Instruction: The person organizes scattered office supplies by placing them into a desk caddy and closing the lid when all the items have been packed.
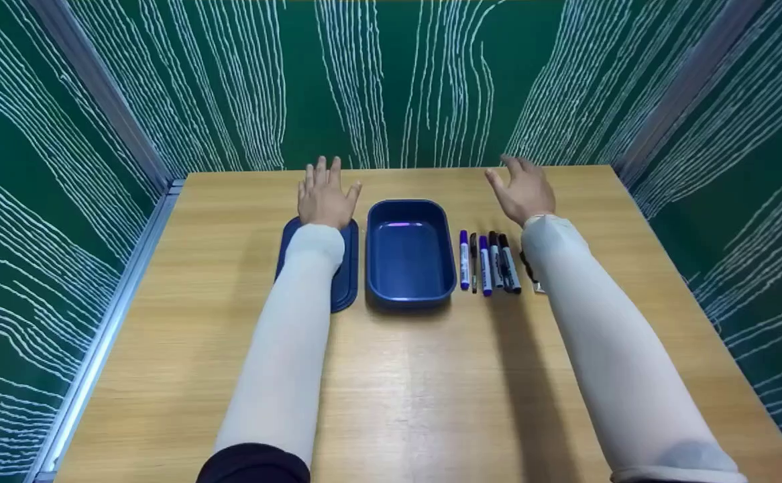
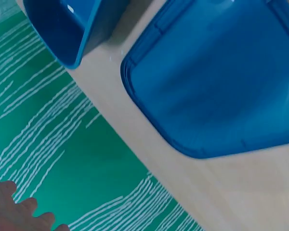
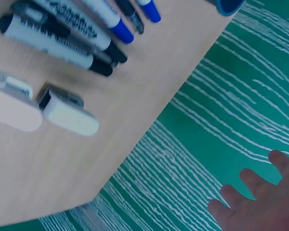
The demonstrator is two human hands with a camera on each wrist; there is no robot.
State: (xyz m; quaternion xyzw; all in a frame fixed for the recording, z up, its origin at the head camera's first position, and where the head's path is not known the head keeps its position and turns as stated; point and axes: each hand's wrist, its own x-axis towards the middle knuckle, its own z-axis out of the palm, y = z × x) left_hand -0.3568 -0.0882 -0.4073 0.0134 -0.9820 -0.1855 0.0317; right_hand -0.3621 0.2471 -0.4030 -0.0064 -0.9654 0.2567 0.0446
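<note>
Head view: a wooden table (image 1: 404,376) carries a deep blue box (image 1: 410,261) standing mouth-up, probably so its inside stays reachable. To its left, a blue lid (image 1: 347,272) lies flat, partly beneath the left forearm (image 1: 284,355), perhaps put there to leave the box uncovered. The left grip (image 1: 327,201), an empty hand, spreads its fingers just past the lid's far edge; the right grip (image 1: 527,192), also empty, holds thumb and fingers apart. Pens (image 1: 485,268) lie side by side between box and right forearm (image 1: 622,355), nearer the person than the right grip and untouched, likely aligned for easy picking. Beside them are small white items (image 3: 70,117).
</note>
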